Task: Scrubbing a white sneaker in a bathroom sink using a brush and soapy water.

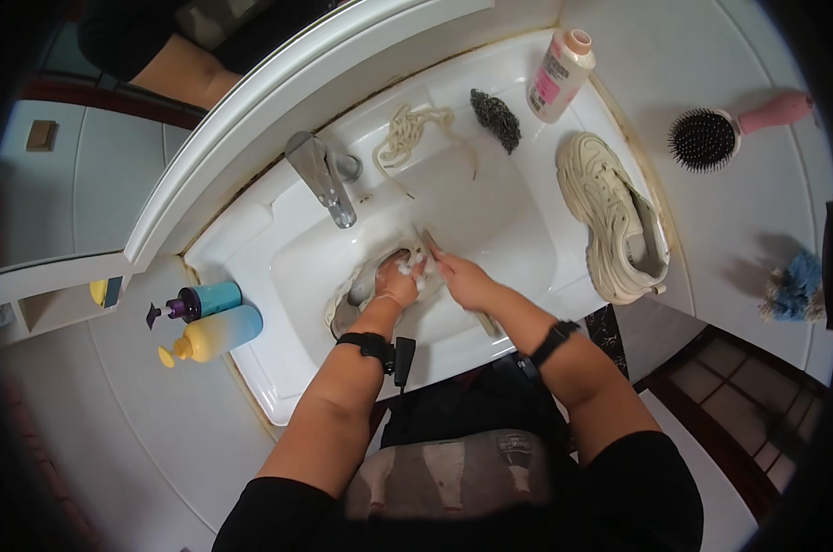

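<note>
At the frame's centre, the right hand (pixel 464 279) was clenched round a slim tool (pixel 486 323); the left hand (pixel 399 279), grip unclear, lay against a soapy shoe (pixel 353 294).

The white sink (pixel 517 225) carries a fair bit: two pump bottles, one teal (pixel 212 300) and one blue-and-yellow (pixel 221 333), stand by its left edge. Along the far edge I see the metal faucet (pixel 322 179), pale laces (pixel 403 136), a dark scourer (pixel 496 120) and, at the far right corner, a pink-and-white bottle (pixel 558 81). A cream shoe (pixel 597 198) rests along the right edge, and another shoe (pixel 350 293), partly hidden, is down in the bowl.
</note>
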`<state>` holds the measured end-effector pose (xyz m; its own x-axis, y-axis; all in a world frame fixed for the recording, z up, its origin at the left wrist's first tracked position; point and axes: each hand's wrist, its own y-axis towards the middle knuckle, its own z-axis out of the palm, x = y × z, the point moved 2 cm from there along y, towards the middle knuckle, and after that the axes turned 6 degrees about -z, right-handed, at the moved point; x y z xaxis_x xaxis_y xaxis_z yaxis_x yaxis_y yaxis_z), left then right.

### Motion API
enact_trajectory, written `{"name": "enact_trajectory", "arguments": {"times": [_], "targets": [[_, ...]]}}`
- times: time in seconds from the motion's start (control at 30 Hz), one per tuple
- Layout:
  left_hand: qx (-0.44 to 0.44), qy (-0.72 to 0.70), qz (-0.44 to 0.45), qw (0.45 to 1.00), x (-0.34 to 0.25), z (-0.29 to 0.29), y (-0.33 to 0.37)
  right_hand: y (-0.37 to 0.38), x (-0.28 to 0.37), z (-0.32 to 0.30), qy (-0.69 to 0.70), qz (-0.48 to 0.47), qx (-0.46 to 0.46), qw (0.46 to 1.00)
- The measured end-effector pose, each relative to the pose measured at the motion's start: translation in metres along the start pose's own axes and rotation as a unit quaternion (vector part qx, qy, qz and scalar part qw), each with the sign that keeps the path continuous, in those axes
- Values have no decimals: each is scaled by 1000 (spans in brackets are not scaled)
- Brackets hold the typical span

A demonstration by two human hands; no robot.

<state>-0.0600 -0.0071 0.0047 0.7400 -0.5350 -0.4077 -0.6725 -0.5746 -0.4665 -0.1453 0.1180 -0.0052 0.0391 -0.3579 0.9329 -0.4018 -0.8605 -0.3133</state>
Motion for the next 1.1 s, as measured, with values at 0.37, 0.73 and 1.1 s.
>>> {"name": "enact_trajectory", "arguments": {"times": [0.37, 0.73, 1.1], "targets": [[3, 25, -2, 1000, 13, 12, 8, 24, -14, -2, -47, 49, 18, 998], [36, 35, -30, 998, 1, -3, 0, 8, -17, -15, -190, -64, 80, 976], [156, 44, -16, 987, -13, -24, -17, 44, 4, -30, -143, -21, 136, 980]]}}
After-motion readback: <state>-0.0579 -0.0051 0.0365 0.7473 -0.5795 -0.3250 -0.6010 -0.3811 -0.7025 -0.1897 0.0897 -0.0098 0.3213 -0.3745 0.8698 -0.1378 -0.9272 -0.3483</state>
